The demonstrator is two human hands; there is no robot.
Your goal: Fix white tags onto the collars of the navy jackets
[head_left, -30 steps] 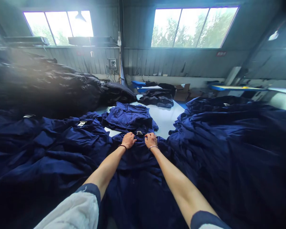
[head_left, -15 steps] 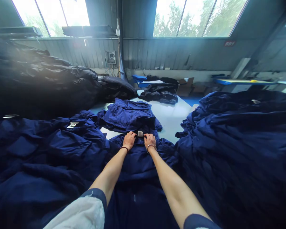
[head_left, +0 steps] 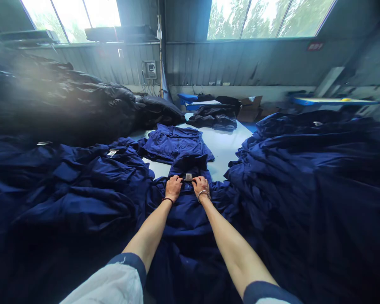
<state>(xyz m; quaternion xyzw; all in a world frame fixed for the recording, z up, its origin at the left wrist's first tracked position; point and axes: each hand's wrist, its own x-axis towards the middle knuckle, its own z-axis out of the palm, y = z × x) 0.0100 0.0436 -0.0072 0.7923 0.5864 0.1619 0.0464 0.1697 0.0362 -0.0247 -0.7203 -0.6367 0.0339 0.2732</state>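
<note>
A navy blue jacket (head_left: pixel 186 219) lies spread out in front of me, its collar part away from me. At the neck sits a small white label (head_left: pixel 188 177), between my two hands. My left hand (head_left: pixel 173 188) is closed on the fabric just left of the label, thumb and fingers pinching the edge. On the other side my right hand (head_left: pixel 201 188) grips the same edge in the same way. Beyond them, dark cloth of the jacket rises and partly covers a folded navy garment (head_left: pixel 177 143) on the table.
Navy garments are heaped on the left (head_left: pixel 82 185), with a white tag (head_left: pixel 112 152), and another navy pile (head_left: pixel 304 169) stands on the right. A tall black garment heap (head_left: pixel 91 101) fills the back left. More black clothing (head_left: pixel 213 117) lies on the pale table (head_left: pixel 228 143).
Both hands keep their hold beside the label. The fabric beyond them stands up higher than before. The whole view has shifted slightly.
</note>
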